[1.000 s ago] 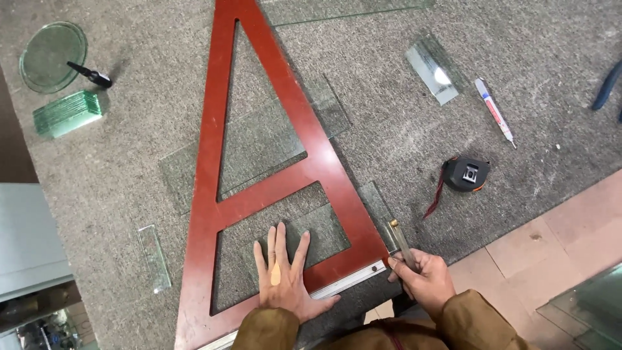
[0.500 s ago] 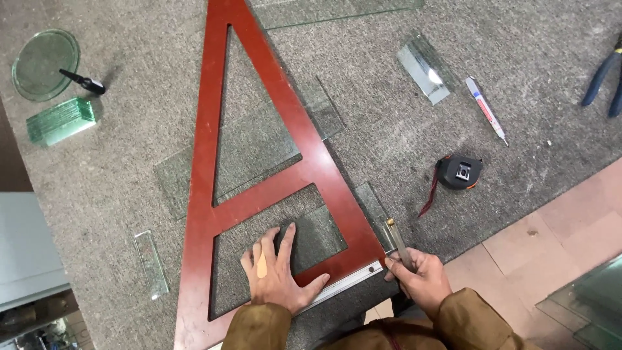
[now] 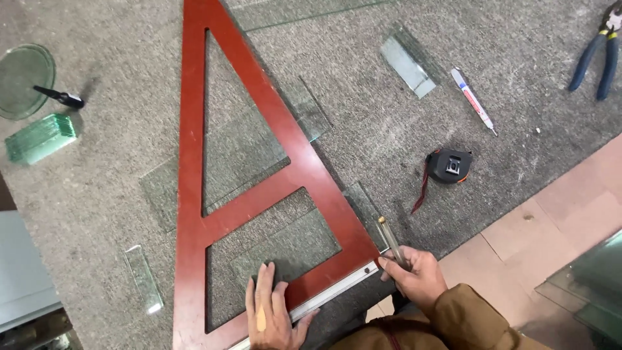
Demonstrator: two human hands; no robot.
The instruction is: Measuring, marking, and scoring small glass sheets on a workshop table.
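Note:
A large red wooden triangle square lies on a clear glass sheet on the grey felt table. My left hand presses flat on the glass and the square's lower bar, fingers spread. My right hand grips a thin metal glass cutter, whose tip stands by the square's right edge near the lower corner. A metal strip runs along the square's near edge.
A black tape measure lies right of the square. A marker pen, a glass offcut and blue-handled pliers lie farther back. A round glass disc, stacked glass pieces and a narrow glass strip are at left.
My left hand has slid left along the square's lower bar. The right hand stays at the lower corner with the cutter. The view has shifted slightly.

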